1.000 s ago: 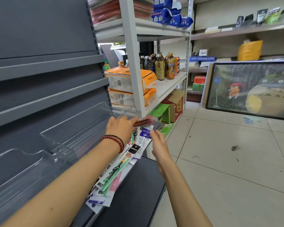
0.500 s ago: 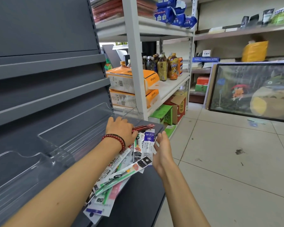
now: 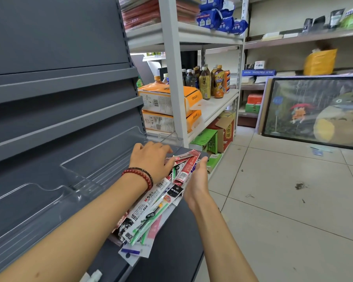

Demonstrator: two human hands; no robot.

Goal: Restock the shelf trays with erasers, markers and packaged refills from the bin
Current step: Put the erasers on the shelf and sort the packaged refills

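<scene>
A fanned bundle of packaged refills [image 3: 151,210] in white, green and red wrappers runs under my left forearm, above the dark grey shelf base [image 3: 171,251]. My left hand [image 3: 151,159], with a red bead bracelet on its wrist, grips the bundle's top end, fingers spread over the packs. My right hand [image 3: 198,180] stands edge-on at the bundle's right side, its straight fingers pressing against the red packs [image 3: 186,167]. Just left of my hands, a clear plastic tray [image 3: 94,165] sits on the grey shelf, with a second clear tray [image 3: 29,210] nearer me. No refills show inside either tray.
Beyond the grey shelving stands a white rack [image 3: 173,78] holding drink bottles [image 3: 204,82] and orange boxes [image 3: 167,100], with cartons [image 3: 208,139] beneath. On the right a framed picture [image 3: 314,110] leans on the tiled floor [image 3: 273,190].
My right hand has closed in against the bundle's right edge. The red packs now stick out further between both hands, and the bundle sits slightly higher.
</scene>
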